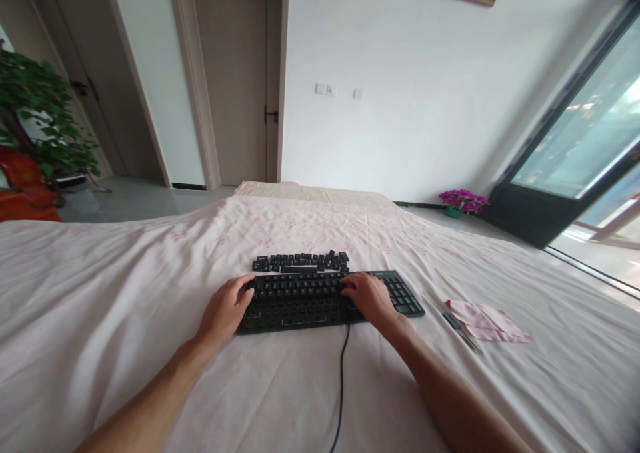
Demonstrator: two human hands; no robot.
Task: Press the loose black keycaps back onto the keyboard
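A black keyboard (300, 306) lies on the cloth, with keycaps on its upper rows and number pad. Most of its lower rows are bare. My left hand (227, 303) grips the left end, thumb on top near the edge. Over the right part of the main keys is my right hand (367, 296), its thumb and fingertips pinched at a keycap; the fingers partly hide it. Loose black keycaps (293, 258) lie in rows just behind the keyboard, a long space bar (299, 270) among them. From the near edge a black cable (342, 373) runs toward me.
A pale pink flowered cloth (150, 273) covers the broad surface. To the right lie a folded pink cloth (490, 321) and a thin tool with a dark end (453, 320). Beyond stand a leafy plant (40, 106), a door (233, 80) and a pot of magenta flowers (463, 201).
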